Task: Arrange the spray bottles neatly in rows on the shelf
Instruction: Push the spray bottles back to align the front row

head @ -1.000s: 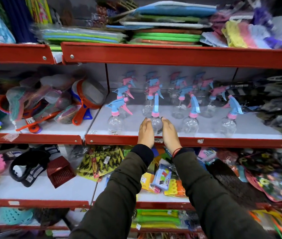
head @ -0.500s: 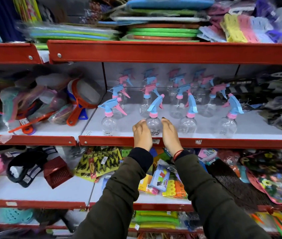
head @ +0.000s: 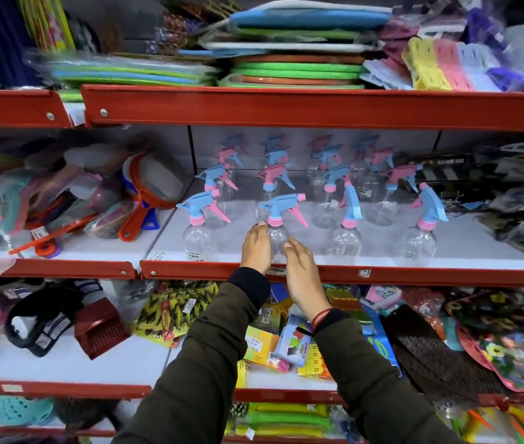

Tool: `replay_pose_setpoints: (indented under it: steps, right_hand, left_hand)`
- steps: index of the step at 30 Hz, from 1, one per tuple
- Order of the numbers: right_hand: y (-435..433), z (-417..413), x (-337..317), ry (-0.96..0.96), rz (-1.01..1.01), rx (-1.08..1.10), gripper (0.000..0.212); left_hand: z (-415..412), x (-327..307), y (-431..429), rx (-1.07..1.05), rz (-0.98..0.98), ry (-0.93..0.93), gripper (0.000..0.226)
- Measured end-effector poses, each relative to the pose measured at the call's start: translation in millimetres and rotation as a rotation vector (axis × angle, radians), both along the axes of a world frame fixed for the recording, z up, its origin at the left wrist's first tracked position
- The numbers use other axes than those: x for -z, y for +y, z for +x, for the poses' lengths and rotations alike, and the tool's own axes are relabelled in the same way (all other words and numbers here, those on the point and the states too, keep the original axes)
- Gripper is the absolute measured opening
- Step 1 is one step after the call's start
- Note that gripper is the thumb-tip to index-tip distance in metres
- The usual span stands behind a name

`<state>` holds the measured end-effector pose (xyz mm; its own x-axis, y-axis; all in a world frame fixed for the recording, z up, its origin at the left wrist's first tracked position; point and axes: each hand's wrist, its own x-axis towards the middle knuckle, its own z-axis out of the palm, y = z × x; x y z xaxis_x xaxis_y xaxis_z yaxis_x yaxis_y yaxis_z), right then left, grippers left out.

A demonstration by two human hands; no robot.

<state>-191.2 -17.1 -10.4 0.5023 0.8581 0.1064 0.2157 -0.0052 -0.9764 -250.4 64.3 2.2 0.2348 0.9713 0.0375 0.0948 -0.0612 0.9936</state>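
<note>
Several clear spray bottles with blue and pink trigger heads stand in rows on the white shelf with a red front edge. In the front row, one bottle stands at the left, two others at the right. Between them is the spray bottle I handle, upright, nozzle pointing left. My left hand wraps its left side. My right hand lies lower at its right side, fingers extended, only the fingertips near the body.
Strainers and plastic kitchenware fill the shelf section to the left. Dark packaged goods crowd the right end. Flat mats are stacked on the shelf above; packaged items lie on the shelf below.
The held bottle has been turned: its nozzle faced me before and now points left like its neighbour. My right hand has slid down and back from the bottle.
</note>
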Motion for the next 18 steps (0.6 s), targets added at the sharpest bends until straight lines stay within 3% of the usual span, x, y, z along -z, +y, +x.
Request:
replay_pose_setpoints:
  steps: [4, 10, 13, 18]
  right_hand:
    - [-5, 1, -5, 0.016, 0.015, -0.013, 0.050]
    - [-36, 13, -13, -0.071, 0.158, 0.071, 0.047]
    - [-56, 33, -10, -0.117, 0.230, 0.126, 0.045]
    - [-74, 85, -4, -0.069, 0.221, 0.220, 0.044]
  left_hand:
    - [-5, -2, -5, -0.006, 0.003, -0.030, 0.051]
    - [-2, -2, -51, -0.315, 0.241, -0.163, 0.039]
    - [21, 4, -81, -0.278, 0.328, -0.255, 0.031]
    - [74, 5, -113, -0.043, 0.225, -0.145, 0.038]
